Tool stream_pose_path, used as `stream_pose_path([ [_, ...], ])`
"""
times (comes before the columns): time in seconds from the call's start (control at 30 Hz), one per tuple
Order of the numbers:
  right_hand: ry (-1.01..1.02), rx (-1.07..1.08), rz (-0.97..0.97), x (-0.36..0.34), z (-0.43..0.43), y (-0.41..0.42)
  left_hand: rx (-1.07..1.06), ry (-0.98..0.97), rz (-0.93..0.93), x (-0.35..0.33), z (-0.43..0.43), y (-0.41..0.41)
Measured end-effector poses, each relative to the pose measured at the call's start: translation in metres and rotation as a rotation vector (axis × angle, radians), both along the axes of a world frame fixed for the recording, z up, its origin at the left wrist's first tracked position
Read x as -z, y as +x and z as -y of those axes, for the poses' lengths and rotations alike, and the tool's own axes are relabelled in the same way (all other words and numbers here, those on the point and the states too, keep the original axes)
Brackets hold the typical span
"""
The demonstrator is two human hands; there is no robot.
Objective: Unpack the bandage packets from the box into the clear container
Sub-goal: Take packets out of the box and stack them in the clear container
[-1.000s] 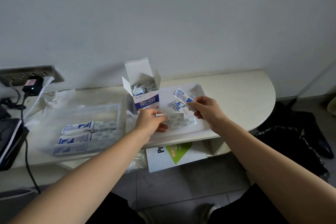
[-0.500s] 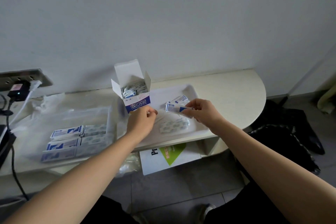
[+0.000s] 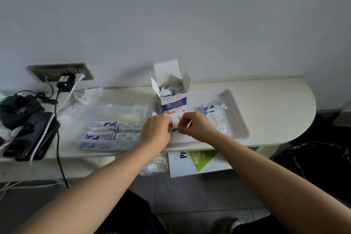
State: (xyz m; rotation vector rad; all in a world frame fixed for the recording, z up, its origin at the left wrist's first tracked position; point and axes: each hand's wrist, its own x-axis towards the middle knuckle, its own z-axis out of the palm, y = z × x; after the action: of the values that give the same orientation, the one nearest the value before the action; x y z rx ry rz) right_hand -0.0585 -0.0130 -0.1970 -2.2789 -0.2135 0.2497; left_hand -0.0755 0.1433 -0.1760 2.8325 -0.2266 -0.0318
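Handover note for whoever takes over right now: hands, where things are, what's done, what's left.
Hands: left hand and right hand both pinch one bandage packet between them, in front of the box.
The box stands upright, flaps open, at the left end of the white tray, with packets inside.
The clear container, left of the tray, holds stacked packets.
Some loose packets lie on the tray, right of the box.
Done: several stacks in. Left: held packet, loose packets and box contents into the container.

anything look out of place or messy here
Mildly: a few loose packets lie scattered on the white tray right of the box, while those in the clear container sit in neat stacks. Nothing looks spilled or damaged.
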Motion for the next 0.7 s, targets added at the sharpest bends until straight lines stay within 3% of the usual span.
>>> stream_pose_path([
  [0.33, -0.073, 0.02, -0.015, 0.006, 0.003, 0.001, 0.033, 0.118, -0.095, 0.005, 0.0, 0.008],
  [0.5, -0.03, -0.023, -0.092, 0.006, 0.007, 0.0, 0.049, 0.267, -0.202, 0.0, 0.009, 0.01],
  [0.7, -0.025, 0.1, 0.009, -0.005, 0.039, 0.011, 0.108, 0.502, -0.177, 0.001, 0.012, 0.014],
])
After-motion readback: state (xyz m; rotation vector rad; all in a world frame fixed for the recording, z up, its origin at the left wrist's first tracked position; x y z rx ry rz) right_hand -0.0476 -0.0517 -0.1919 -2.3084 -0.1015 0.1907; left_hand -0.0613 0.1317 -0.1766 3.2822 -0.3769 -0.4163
